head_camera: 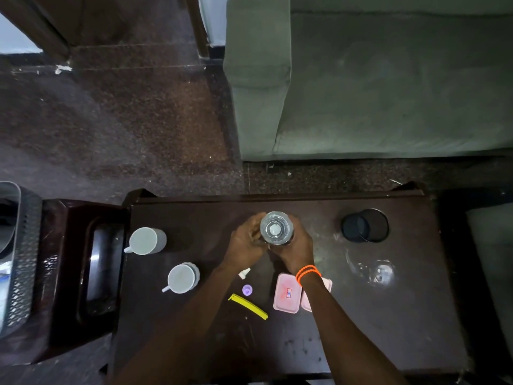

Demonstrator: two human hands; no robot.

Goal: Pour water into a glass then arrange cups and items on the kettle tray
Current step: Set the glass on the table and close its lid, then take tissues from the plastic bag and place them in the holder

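Note:
A clear water bottle (276, 227) with a white cap stands upright near the middle of the dark table (388, 315), seen from above. My left hand (244, 244) grips its left side. My right hand (297, 247), with orange bands on the wrist, grips its right side. A clear glass (381, 272) sits to the right of my hands, and a dark tumbler (365, 225) stands behind it. Two white cups (147, 240) (183, 277) stand at the table's left end. A dark glossy tray (83, 273) lies just left of the table.
Near my wrists lie two pink lidded boxes (287, 293), a yellow clip (248, 302), a purple cap (247, 289) and a small white nozzle (244, 273). A mesh basket (19, 259) stands at far left. A green sofa (374, 93) faces the table across the carpet.

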